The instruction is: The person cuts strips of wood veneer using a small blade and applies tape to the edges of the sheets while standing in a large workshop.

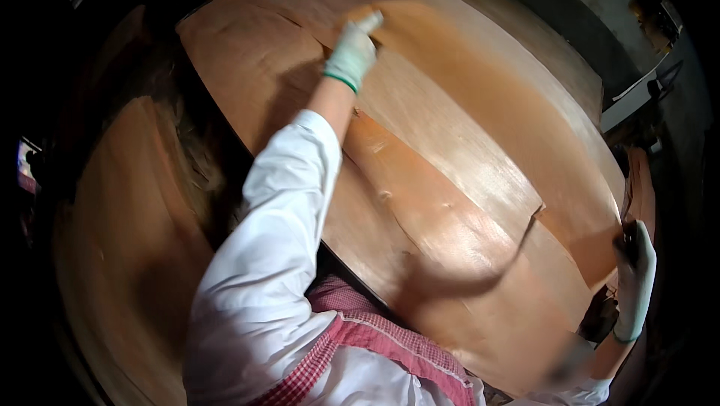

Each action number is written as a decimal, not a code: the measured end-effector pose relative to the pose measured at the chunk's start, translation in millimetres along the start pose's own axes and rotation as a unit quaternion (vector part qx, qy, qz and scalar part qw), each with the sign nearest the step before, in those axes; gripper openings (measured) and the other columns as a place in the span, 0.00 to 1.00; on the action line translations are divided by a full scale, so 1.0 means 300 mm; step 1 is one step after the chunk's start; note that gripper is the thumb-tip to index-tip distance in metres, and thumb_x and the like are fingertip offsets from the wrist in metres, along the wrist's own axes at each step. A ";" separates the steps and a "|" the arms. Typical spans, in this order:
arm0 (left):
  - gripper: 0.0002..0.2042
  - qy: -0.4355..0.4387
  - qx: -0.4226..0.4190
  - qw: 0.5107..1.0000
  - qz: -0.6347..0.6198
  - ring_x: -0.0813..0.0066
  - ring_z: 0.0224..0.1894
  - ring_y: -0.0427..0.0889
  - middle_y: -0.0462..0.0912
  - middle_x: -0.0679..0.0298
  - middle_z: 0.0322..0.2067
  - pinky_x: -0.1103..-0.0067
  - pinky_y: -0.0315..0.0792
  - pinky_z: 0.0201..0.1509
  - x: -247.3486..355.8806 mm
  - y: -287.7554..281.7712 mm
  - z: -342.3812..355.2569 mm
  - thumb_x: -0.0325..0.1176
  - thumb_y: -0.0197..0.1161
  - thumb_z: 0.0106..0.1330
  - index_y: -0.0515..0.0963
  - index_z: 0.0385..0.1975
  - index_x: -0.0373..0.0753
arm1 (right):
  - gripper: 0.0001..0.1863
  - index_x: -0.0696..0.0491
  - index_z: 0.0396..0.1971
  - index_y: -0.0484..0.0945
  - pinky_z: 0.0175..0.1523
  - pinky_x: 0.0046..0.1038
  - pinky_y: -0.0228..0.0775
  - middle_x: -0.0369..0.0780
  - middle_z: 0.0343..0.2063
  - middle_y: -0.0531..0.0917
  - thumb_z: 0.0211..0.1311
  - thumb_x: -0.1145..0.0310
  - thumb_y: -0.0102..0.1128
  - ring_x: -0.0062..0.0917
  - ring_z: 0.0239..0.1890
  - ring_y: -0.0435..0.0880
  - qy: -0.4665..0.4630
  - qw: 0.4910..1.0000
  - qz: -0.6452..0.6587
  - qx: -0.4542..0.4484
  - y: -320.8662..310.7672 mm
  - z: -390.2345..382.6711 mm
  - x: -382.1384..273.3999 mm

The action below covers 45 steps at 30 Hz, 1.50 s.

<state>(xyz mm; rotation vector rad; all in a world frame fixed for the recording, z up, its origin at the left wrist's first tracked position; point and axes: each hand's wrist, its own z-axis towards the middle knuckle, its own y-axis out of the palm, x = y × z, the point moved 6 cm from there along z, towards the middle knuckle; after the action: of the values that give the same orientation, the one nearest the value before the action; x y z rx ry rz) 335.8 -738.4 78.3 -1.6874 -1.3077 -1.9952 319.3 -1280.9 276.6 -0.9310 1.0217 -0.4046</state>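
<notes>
My left hand (pixel 352 53), in a white glove with a green cuff, is at the far end of a pale strip of wood veneer (pixel 450 132). Its fingers are closed at the strip's end. The strip lies over wider reddish-brown veneer sheets (pixel 480 53), running toward the near right, where its corner lifts slightly and casts a shadow. A darker orange veneer piece (pixel 409 169) with a wavy edge lies beside it. At the right edge of the stack, my gloved right hand (pixel 637 286) is curled around something dark that I cannot make out.
Another stack of veneer (pixel 135 256) stands at the left, across a dark gap with torn scraps (pixel 199 158). Beyond the main stack lies a further brown sheet (pixel 517 23). More veneer (pixel 640 181) rises behind my right hand, and grey floor shows at the far right.
</notes>
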 end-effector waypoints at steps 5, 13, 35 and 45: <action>0.13 0.510 -0.023 0.709 0.485 0.74 0.40 0.76 0.78 0.63 0.37 0.76 0.71 0.43 0.438 -0.075 0.078 0.37 0.65 0.64 0.75 0.39 0.33 | 0.07 0.59 0.36 0.74 0.39 0.17 0.60 0.31 0.27 0.71 0.57 0.80 0.55 0.14 0.32 0.66 0.078 0.989 0.049 -0.114 0.290 0.260 0.108; 0.17 -0.123 -0.046 0.980 0.151 0.75 0.45 0.77 0.79 0.65 0.44 0.74 0.71 0.47 -0.110 -0.774 0.399 0.33 0.65 0.62 0.73 0.49 0.38 | 0.08 0.58 0.33 0.80 0.35 0.30 0.70 0.39 0.24 0.82 0.52 0.74 0.61 0.22 0.28 0.78 0.147 0.942 -0.109 -0.280 1.145 0.425 0.250; 0.16 0.233 -0.157 0.563 0.777 0.64 0.65 0.66 0.71 0.64 0.60 0.65 0.56 0.70 -0.411 -0.740 0.304 0.31 0.50 0.66 0.72 0.53 0.44 | 0.10 0.57 0.40 0.72 0.43 0.45 0.70 0.51 0.38 0.77 0.66 0.65 0.53 0.51 0.39 0.77 0.142 0.974 -0.123 -0.129 1.494 0.287 0.147; 0.12 0.242 -0.129 0.650 0.709 0.63 0.66 0.64 0.72 0.62 0.60 0.66 0.54 0.71 -0.410 -0.813 0.367 0.33 0.51 0.66 0.74 0.48 0.43 | 0.23 0.57 0.53 0.74 0.53 0.44 0.70 0.59 0.44 0.80 0.71 0.55 0.43 0.52 0.49 0.78 0.097 0.941 0.090 -0.313 1.938 0.541 -0.290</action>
<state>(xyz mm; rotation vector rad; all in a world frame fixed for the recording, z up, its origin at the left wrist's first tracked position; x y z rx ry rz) 288.9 -561.0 -152.1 -1.2541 0.5406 -1.3061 346.3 -815.9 -117.2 -1.3662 1.4457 -0.0045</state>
